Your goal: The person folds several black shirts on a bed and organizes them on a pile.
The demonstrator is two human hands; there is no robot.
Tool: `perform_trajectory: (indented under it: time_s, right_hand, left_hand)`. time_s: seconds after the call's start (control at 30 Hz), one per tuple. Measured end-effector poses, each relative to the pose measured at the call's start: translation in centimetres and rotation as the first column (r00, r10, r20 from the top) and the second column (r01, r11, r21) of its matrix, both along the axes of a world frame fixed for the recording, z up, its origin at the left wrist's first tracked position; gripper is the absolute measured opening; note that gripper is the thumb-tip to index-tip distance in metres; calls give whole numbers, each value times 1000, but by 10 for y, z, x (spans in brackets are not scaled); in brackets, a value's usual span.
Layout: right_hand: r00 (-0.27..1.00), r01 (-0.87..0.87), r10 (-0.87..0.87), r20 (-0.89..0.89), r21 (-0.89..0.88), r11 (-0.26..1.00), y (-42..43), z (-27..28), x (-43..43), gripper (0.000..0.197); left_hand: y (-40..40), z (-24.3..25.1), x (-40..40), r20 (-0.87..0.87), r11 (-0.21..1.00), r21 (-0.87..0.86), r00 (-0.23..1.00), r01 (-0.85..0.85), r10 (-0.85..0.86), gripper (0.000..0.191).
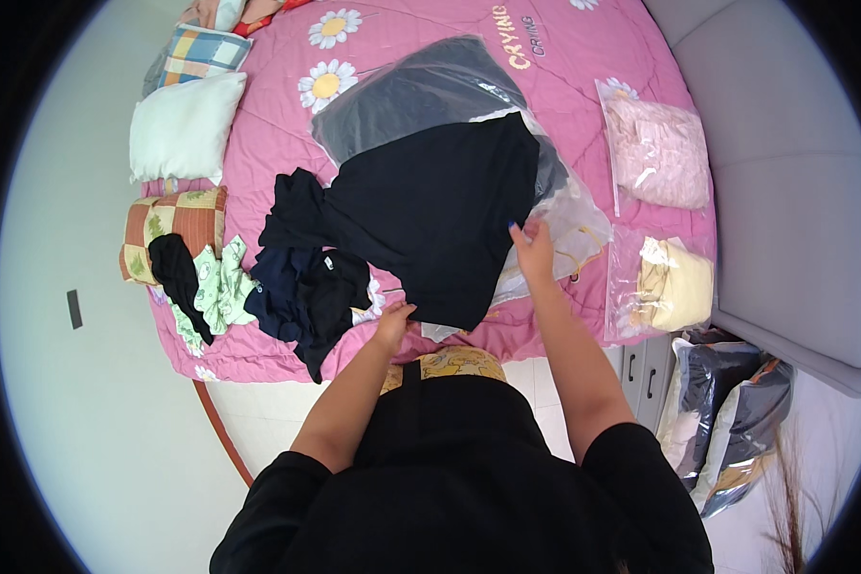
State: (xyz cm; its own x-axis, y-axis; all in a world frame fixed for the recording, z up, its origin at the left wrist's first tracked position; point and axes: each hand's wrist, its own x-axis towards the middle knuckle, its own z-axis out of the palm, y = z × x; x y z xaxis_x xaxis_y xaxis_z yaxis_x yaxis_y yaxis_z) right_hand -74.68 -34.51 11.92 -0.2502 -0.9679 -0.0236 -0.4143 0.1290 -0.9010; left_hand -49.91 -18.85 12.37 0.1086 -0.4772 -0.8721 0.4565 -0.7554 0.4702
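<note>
A black garment lies spread across the bed, its narrow ruffled end to the left and its wide end to the right. My left hand pinches its near corner. At its right edge, my right hand grips the cloth, thumb on top. Partly beneath the garment is a large clear plastic bag with dark grey folded fabric inside. Left of my left hand lie a crumpled black garment and a navy garment, bunched together.
A pink floral quilt covers the bed. Bagged pink clothing and bagged cream clothing lie by the grey headboard. A white pillow, checked cushions and green printed clothing are at left. Filled bags stand on the floor.
</note>
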Motion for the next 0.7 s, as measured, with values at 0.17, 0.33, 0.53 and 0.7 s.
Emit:
perform_trajectory:
  time_s: [0.17,0.33,0.53,0.7]
  right_hand:
    - [975,127,-73,-209,257,958,-57,-9,-2,48]
    - [976,80,-7,-219,322,943,-75,-5,10,51]
    - [978,91,-145,148,318,944,-127,-13,-11,39]
    - [956,38,-21,-292,52,998,-157,-13,-8,26]
  left_hand:
    - [-5,9,-7,0,1000,11,1000,18,-18,6]
    - [-4,10,-4,12,1000,15,1000,-5,5,6]
    - [-11,10,-7,-20,998,18,998,55,-55,5]
    - [-5,13,-5,-39,1000,2,999,13,-13,7]
